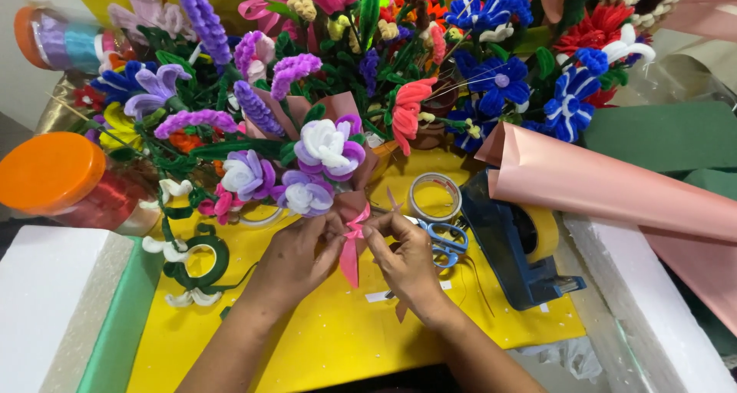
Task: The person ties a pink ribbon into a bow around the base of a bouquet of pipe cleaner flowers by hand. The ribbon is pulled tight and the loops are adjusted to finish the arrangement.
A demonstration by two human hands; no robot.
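A small bouquet of purple-and-white pipe-cleaner flowers [318, 151] in dusty pink wrapping paper lies over the yellow table [322, 339]. A pink ribbon [351, 247] is tied around its stem, with ends hanging down. My left hand [295, 255] pinches the ribbon from the left, and my right hand [403, 259] pinches it from the right. Both sets of fingertips meet at the bow. The stem is hidden behind my fingers.
Blue-handled scissors [445, 238] and a clear tape roll [434, 196] lie just right of my hands. A dark blue tape dispenser [510, 247], a pink paper roll [606, 186], green tape [201, 261], orange-lidded jars [54, 174], white foam blocks [46, 301] and many pipe-cleaner flowers [491, 78] surround them.
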